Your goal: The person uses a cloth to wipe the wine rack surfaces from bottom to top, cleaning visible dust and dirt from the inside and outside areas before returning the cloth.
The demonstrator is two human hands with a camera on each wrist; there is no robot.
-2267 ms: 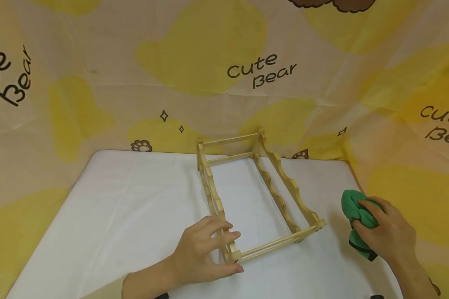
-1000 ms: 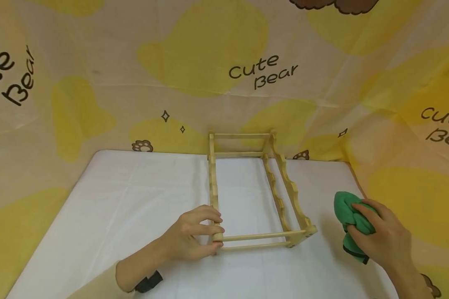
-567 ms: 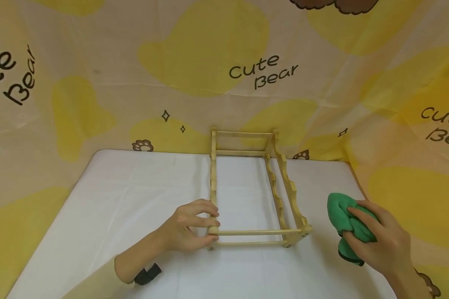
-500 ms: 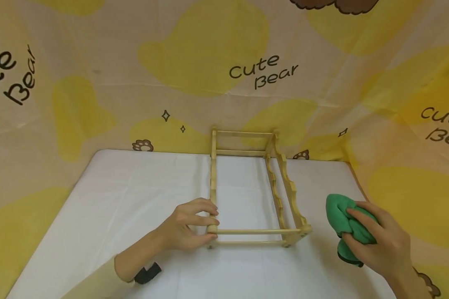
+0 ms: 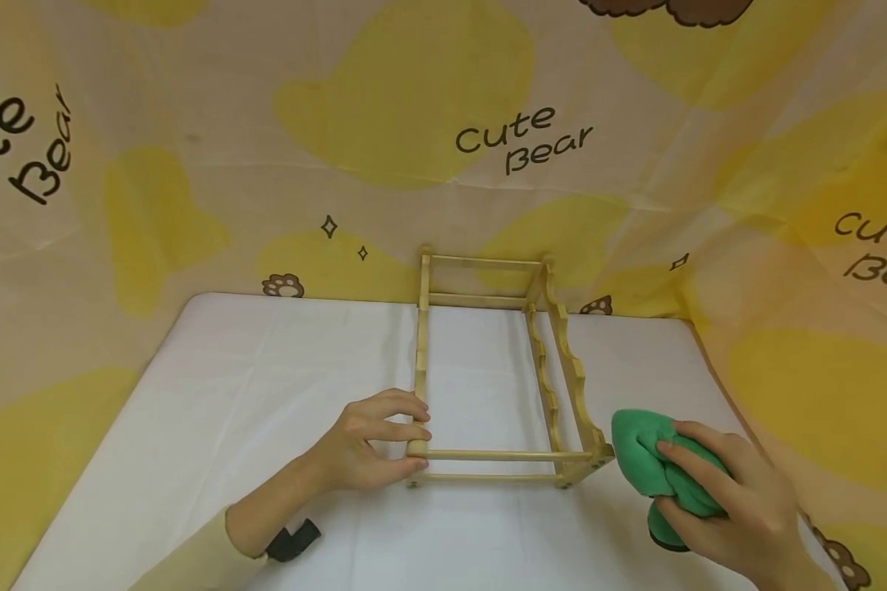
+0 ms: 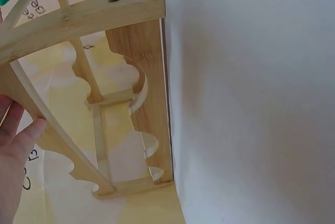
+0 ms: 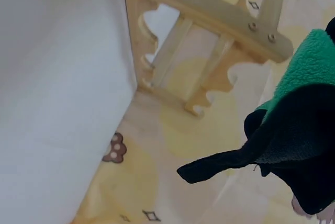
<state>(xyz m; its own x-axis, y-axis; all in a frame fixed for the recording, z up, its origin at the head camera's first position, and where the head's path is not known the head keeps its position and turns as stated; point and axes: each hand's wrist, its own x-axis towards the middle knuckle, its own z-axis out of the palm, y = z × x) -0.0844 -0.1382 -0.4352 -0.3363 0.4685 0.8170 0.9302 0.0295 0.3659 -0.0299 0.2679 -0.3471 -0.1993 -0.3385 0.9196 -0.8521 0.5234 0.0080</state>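
Note:
A light wooden rack [image 5: 498,455] with scalloped rails stands lengthwise on the white table, its far end at the back edge. My left hand [image 5: 373,443] holds its near left corner, thumb below and fingers over the rail. In the left wrist view, the fingertips touch a scalloped rail of the rack [image 6: 78,17]. My right hand [image 5: 742,492] grips a bunched green cloth [image 5: 639,451] beside the rack's near right corner. Whether cloth and corner touch is hard to tell. The right wrist view shows the cloth's fluffy green surface [image 7: 306,69] and dark hanging parts; the hand is mostly hidden there.
A white cover lies over the table [image 5: 296,353]. Behind and at both sides hangs a yellow and beige printed curtain [image 5: 399,123] with "Cute Bear" lettering. A black strap piece [image 5: 293,542] shows beside my left wrist.
The rack has turned from slanted to nearly straight, with my left hand on its corner moving left and slightly away. My right hand has brought the green cloth leftward to the near right corner.

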